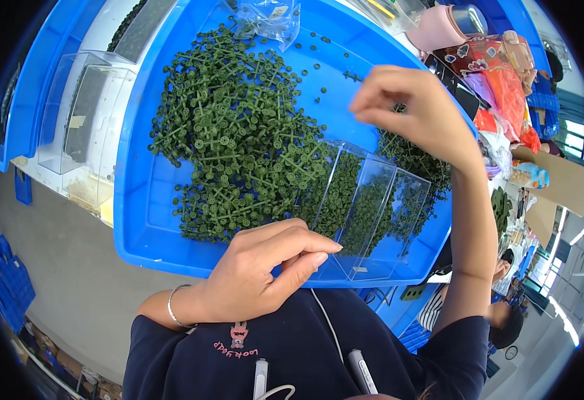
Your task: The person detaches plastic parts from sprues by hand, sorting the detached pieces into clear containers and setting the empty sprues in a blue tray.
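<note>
While left hand pinches narrowly, right hand pinches near green pieces — contents unclear.

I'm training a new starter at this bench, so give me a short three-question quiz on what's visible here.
1. Multiple choice: what colour are the small pieces heaped in the tray? A red, B green, C white.
2. True or false: the bracelet is on the left wrist.
3. Fill the gap: the hand higher in the picture, nearer the clear plastic bag, is the ____ one.

Key: 1 B; 2 true; 3 right, the right hand.
</note>
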`<action>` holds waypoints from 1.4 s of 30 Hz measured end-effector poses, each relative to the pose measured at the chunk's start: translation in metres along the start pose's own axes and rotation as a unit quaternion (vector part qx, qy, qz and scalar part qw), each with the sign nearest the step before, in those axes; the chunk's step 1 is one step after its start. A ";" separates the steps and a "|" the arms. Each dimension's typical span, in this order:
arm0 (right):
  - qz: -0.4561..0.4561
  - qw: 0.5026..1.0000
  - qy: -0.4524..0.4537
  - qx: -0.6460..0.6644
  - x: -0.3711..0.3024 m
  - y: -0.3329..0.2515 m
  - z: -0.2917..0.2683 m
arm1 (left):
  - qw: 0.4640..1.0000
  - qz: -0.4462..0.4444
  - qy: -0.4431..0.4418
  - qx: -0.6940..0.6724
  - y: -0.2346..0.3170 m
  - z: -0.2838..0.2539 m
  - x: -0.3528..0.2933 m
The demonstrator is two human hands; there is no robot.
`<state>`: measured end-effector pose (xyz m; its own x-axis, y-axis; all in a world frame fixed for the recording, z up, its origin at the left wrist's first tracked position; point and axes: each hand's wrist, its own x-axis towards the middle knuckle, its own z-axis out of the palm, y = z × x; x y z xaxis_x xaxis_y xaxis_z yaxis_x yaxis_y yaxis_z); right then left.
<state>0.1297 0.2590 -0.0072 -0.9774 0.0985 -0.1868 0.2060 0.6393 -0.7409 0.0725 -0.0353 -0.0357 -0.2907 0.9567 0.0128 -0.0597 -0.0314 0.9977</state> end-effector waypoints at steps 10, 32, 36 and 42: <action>-0.036 0.992 -0.110 -0.055 0.036 0.029 0.037 | 1.000 -0.005 0.017 0.007 -0.001 -0.002 -0.001; -0.121 0.975 0.122 -0.139 0.055 0.028 0.032 | 1.000 -0.010 0.011 -0.003 -0.004 0.000 0.000; -0.069 0.982 0.108 -0.142 0.077 0.038 0.039 | 1.000 -0.017 0.023 0.002 -0.004 -0.002 -0.002; 0.027 0.999 0.005 -0.026 0.088 0.034 0.038 | 1.000 -0.002 0.030 0.004 0.001 -0.001 -0.001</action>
<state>0.0528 0.2604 -0.0736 -0.9653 0.1425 -0.2189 0.2568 0.6719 -0.6947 0.0721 -0.0365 -0.0349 -0.3474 0.9377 0.0046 -0.0534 -0.0247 0.9983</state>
